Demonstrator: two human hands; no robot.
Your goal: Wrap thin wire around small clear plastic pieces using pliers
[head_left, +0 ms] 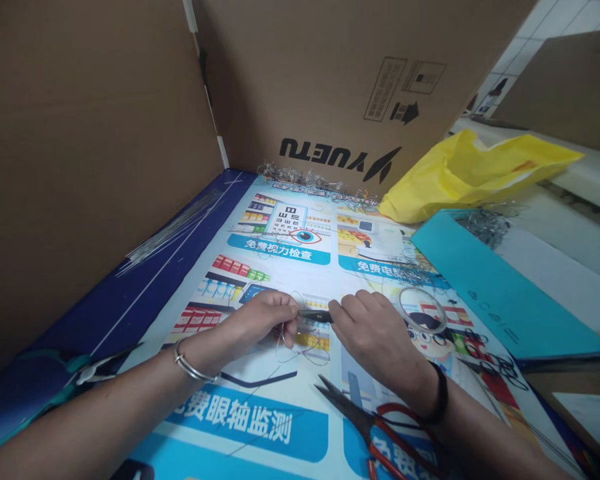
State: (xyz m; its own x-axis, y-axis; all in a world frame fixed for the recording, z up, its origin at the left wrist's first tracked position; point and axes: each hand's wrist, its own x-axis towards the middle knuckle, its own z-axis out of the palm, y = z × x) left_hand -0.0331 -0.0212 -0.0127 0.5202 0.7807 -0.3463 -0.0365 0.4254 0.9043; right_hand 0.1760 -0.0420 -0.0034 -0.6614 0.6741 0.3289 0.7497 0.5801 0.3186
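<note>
My right hand (367,333) is closed around a tool whose dark tapered jaws (317,315) look like needle-nose pliers; its handles are hidden in my fist. The jaw tips reach the fingertips of my left hand (279,317), which pinches a thin wire. Fine loops of this wire (325,360) hang below and between both hands. Just beneath my right hand lies a pair of scissors (347,403) with red handles and dark blades. A coil of pale wire (423,310) rests beyond my right wrist.
Cardboard walls (300,80) stand behind and left. Straight wires (170,230) lie left, near a teal-handled tool (73,380). Tangled wire pieces (305,177) line the back. At right are a yellow bag (475,173), a turquoise box (510,293) and several black loops (503,367).
</note>
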